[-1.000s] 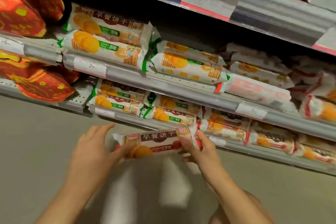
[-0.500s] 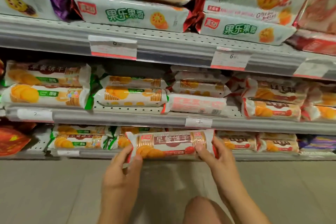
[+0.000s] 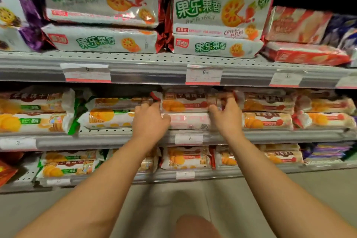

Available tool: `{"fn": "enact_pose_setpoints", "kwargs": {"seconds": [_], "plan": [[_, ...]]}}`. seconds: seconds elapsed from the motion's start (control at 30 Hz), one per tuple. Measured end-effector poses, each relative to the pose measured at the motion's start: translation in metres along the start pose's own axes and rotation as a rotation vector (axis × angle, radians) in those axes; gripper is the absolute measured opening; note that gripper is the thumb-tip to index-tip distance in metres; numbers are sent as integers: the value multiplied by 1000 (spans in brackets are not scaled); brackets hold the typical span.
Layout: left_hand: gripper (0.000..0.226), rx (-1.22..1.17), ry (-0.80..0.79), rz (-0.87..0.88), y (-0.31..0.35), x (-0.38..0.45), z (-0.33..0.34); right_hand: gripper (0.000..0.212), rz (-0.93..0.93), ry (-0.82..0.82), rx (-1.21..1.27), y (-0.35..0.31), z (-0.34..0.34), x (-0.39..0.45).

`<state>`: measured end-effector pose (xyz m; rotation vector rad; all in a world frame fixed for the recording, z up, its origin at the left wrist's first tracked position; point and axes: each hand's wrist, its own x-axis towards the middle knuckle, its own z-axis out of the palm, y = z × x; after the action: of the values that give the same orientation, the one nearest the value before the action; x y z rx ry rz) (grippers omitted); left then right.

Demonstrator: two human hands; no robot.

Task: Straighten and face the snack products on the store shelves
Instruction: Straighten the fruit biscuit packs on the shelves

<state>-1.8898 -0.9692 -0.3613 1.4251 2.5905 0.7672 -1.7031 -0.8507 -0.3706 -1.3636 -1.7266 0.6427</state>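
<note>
Both hands gripped one red-ended biscuit pack [image 3: 185, 101], left hand [image 3: 149, 121] at its left end, right hand [image 3: 227, 117] at its right; I saw it sat atop a pale pack [image 3: 188, 121] on the middle shelf [image 3: 280, 135], below a price tag [image 3: 203, 74]

I read "果乐果香" in green on the large white cookie bag [image 3: 222, 8] on the top shelf, with "Fruit Fun Fruity" beneath it (the bags beside and under it repeat the green name). One price tag [image 3: 203, 74] below shows "6"; the lower rail's tags show "3" [image 3: 189, 138] and "2" [image 3: 18, 143].
</note>
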Motion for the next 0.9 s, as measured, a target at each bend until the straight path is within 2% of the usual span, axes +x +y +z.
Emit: {"fn": "enact_pose_setpoints", "kwargs": {"seconds": [0.13, 0.37, 0.57, 0.63, 0.7, 0.77, 0.83, 0.9], "plan": [[45, 200, 9, 71, -11, -3, 18, 47, -20, -68, -74, 16, 11, 7], [50, 311, 16, 73, -9, 0, 26, 32, -65, -12, -53, 24, 20, 6], [55, 335, -22, 71, -9, 2, 27, 26, -76, -5, -91, 28, 23, 1], [58, 244, -57, 80, -10, 0, 24, 31, -108, -26, -118, 29, 20, -4], [59, 77, -52, 114, -17, -7, 15, 40, -224, 0, -201, 28, 14, -17], [57, -49, 19, 204, -25, -19, 0, 47, -432, 57, -224, 16, 8, -35], [45, -72, 156, 347, -32, -34, -22, 48, -702, 83, -194, -7, 1, -51], [34, -58, 356, 507, -38, -46, -50, 44, -936, 90, -167, -40, -5, -63]]}}
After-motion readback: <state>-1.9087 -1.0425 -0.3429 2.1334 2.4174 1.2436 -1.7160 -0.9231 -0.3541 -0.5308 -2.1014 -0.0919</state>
